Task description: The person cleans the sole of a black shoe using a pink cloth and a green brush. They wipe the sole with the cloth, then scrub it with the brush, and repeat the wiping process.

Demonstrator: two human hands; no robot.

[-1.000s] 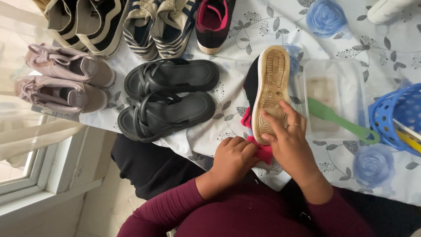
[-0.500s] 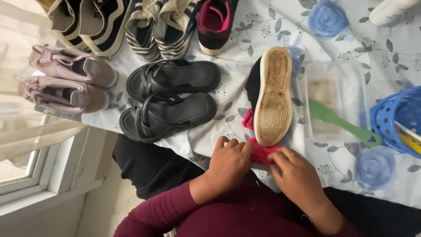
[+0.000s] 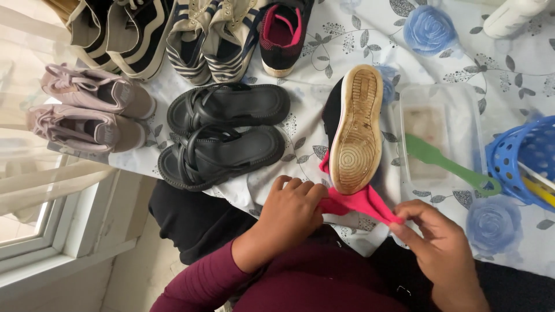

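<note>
left hand (image 3: 292, 211): my fingers (image 3: 300, 188) curled closed over one end of the pink cloth (image 3: 358, 203); knuckles up; just below the heel end of the shoe

right hand (image 3: 442, 245): my fingertips pinch the other end of the pink cloth; hand sits at the near edge of the surface (image 3: 509, 58)

pink cloth: stretched between both my hands; its middle runs under the heel end of the upturned shoe; touching the shoe there

upturned shoe (image 3: 355, 130): black upper, tan sole facing up, dirty tread visible; lying on the surface, toe pointing away from me; pink lining shows at its near left side

surface: covered by a white cloth with blue roses and grey leaves

clear tub (image 3: 442, 98): just right of the shoe; murky liquid inside; green brush (image 3: 448, 164) lies across it, handle angled toward the basket

blue basket (image 3: 523, 159): far right, perforated, partly out of frame; yellow item inside, cannot tell what

black sandals (image 3: 225, 136): pair, left of the shoe, side by side

pink sneakers (image 3: 89, 110): pair at the left edge of the surface

far row: black-and-white sneakers (image 3: 113, 32); striped sneakers (image 3: 214, 34); single black shoe with pink lining (image 3: 283, 32)
</note>
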